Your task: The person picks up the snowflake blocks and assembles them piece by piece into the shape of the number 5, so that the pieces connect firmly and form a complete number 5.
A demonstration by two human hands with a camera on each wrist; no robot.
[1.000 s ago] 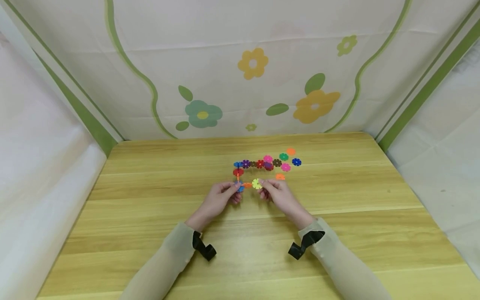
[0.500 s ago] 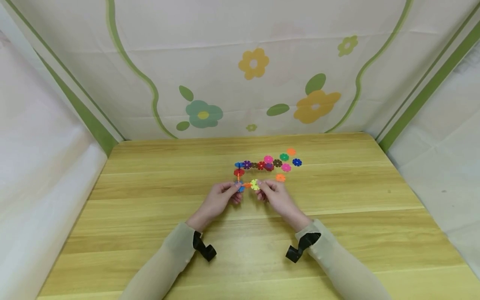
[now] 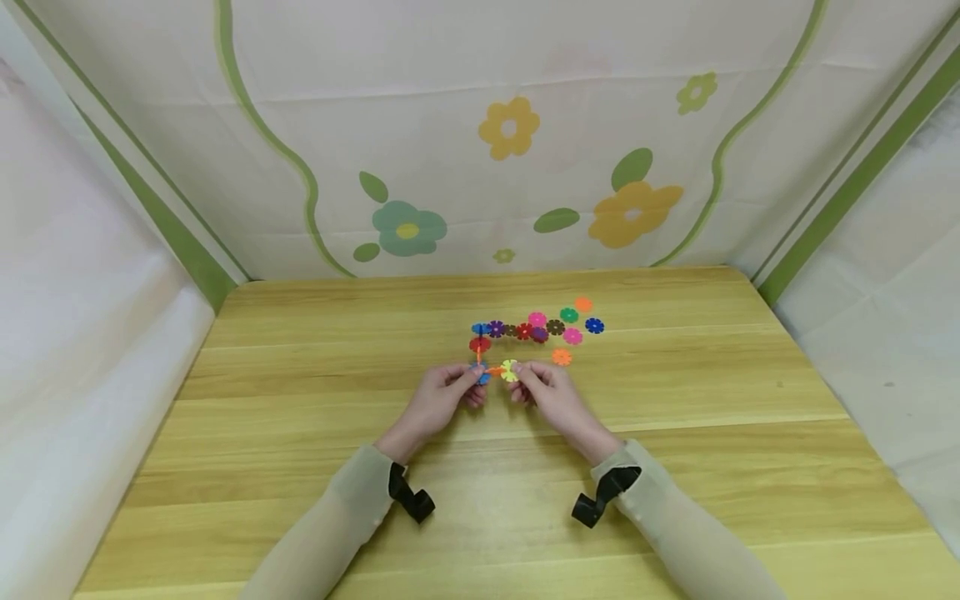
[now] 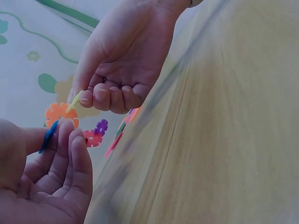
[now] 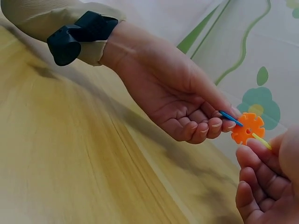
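Observation:
In the head view my left hand pinches a blue interlocking disc between thumb and forefinger. An orange interlocking disc stands edge-on to the blue one, slotted into it. Opposite, my right hand pinches a yellow interlocking disc, whose edge sits right at a notch of the orange disc in the right wrist view. From the held blue disc a linked chain runs back through a red disc to another blue disc, then turns right past a purple disc.
Loose discs lie on the wooden table right of the chain, among them a green one, a dark blue one, a pink one and an orange one. A flower-print curtain stands behind the table.
My right hand has shifted a little left, bringing the yellow disc against the orange disc's edge. My left hand has kept its pinch on the blue disc in nearly the same place.

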